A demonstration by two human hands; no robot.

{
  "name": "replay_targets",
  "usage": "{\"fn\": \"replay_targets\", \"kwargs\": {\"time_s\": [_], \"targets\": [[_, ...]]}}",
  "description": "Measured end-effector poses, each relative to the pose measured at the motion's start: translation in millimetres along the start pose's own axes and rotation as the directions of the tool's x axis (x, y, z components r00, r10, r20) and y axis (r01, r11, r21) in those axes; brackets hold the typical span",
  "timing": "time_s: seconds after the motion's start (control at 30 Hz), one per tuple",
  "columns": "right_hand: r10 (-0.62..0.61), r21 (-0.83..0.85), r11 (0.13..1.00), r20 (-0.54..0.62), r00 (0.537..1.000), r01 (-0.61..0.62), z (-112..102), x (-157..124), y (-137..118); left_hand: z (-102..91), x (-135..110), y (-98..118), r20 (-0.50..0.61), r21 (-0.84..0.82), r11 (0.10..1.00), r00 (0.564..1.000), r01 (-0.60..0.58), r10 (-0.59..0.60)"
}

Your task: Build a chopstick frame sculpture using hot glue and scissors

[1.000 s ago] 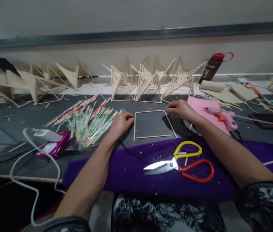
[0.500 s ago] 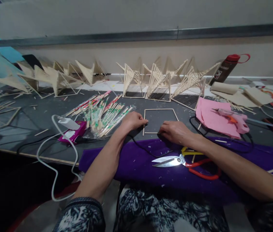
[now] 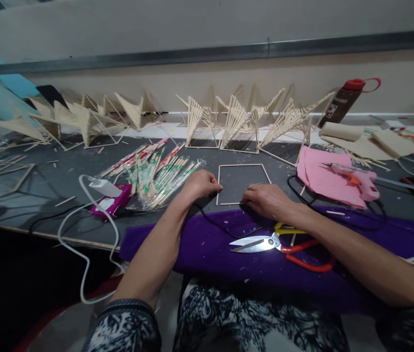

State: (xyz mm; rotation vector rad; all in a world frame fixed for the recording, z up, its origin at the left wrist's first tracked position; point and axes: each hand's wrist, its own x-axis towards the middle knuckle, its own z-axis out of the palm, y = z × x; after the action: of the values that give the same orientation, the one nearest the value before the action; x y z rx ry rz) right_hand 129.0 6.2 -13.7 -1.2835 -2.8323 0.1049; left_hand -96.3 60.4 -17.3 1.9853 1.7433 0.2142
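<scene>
On the grey table lies a four-sided frame of thin wooden sticks [image 3: 241, 165]. My left hand [image 3: 202, 185] pinches the frame's left stick, thumb and forefinger together. Opposite it, my right hand [image 3: 265, 199] has its fingers closed at the near right corner, and they cover that corner and part of the right stick. The near stick's left end meets the bottom end of the left stick. Below my right hand, scissors [image 3: 271, 242] with one yellow and one red handle lie on a purple cloth [image 3: 207, 259], blades slightly apart.
Wrapped chopsticks [image 3: 166, 176] lie left of my left hand, beside a purple box [image 3: 113, 201] and a white cable [image 3: 60, 234]. A pink glue gun [image 3: 363, 181] rests on pink cloth [image 3: 317, 166] at right. Stick models [image 3: 240, 124] and a bottle [image 3: 342, 102] stand along the wall.
The near stick of the frame has shifted slightly towards me, and its left end now lines up with the left stick's end. Both hands stay in nearly the same place.
</scene>
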Motion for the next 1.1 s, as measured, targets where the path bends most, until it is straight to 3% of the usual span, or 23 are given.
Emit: {"fn": "replay_targets", "kwargs": {"time_s": [0.2,0.7,0.93,1.1], "targets": [[-0.031,0.004,1.000,-0.026,0.999,0.031,0,-3,1,-5.1,-14,4,0.068,-0.046,0.999,0.998,0.001,0.002],[-0.043,0.020,0.999,-0.033,0.999,0.044,0,-6,1,-2.0,-14,5,0.069,-0.025,1.000,0.998,0.006,-0.004],[-0.039,0.017,0.999,-0.035,0.999,0.040,2,-6,2,-7.2,-23,8,0.071,-0.003,0.998,0.996,-0.060,0.060],[-0.056,0.018,0.998,-0.034,0.998,0.057,3,-5,0,-8.0,-31,13,-0.043,0.044,0.996,0.996,-0.074,0.076]]}}
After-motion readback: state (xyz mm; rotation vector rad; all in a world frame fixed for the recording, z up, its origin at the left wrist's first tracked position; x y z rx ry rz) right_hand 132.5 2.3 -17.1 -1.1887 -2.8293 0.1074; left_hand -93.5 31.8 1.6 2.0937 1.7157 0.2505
